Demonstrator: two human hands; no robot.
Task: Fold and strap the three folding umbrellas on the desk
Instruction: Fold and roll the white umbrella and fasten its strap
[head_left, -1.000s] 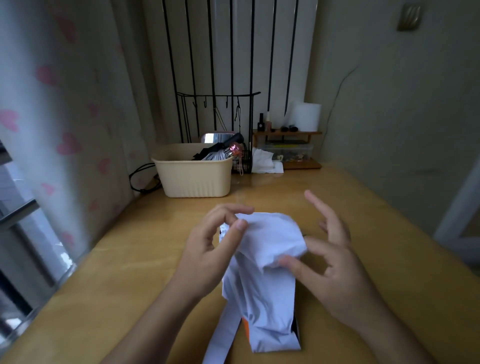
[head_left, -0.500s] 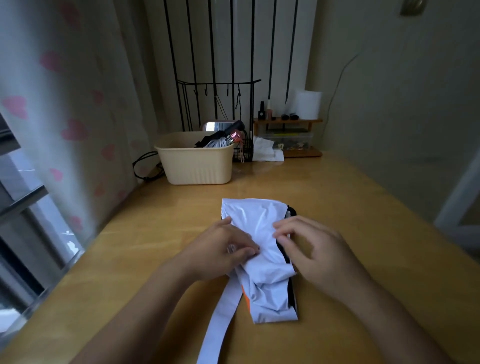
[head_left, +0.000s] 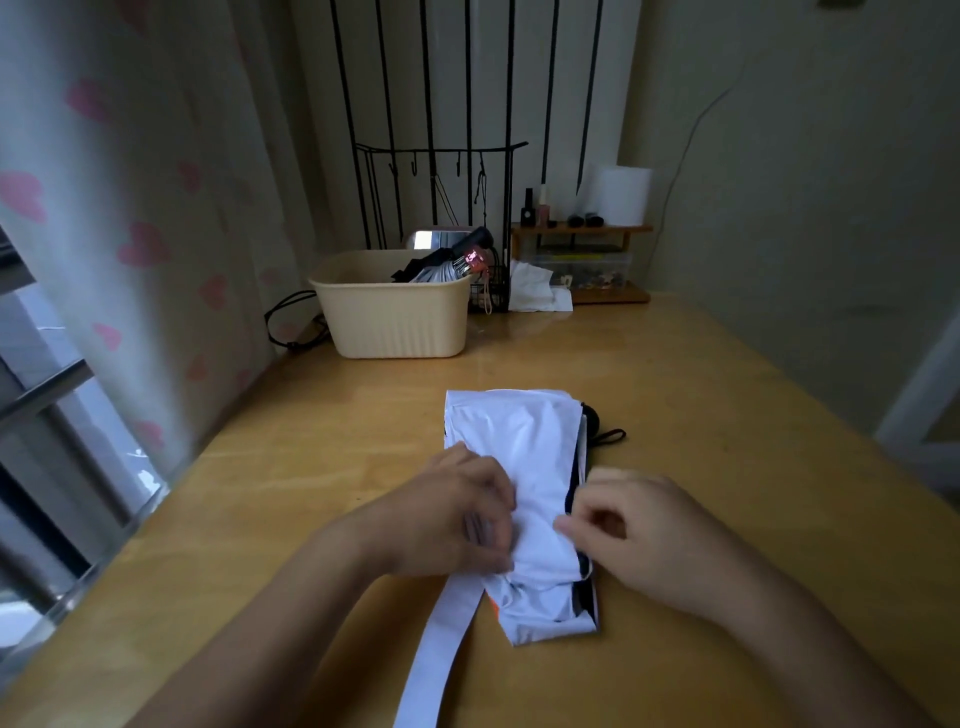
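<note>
The white umbrella (head_left: 524, 457) lies lengthwise on the worktop (head_left: 727, 415), near its middle, and its strap (head_left: 436, 649) trails toward the near edge. The left hand (head_left: 452, 514) grips the fabric's left edge with curled fingers (head_left: 496, 525). The right hand (head_left: 639, 530) pinches the right edge between thumb and forefinger. A beige basket (head_left: 395, 322) stands farther back on the left.

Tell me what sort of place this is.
Most likely a bedroom at home: a curtain printed with pink hearts hangs beside the wooden desk, a small shelf at the back carries little bottles and a paper roll, and a beige basket holds odds and ends.
</note>
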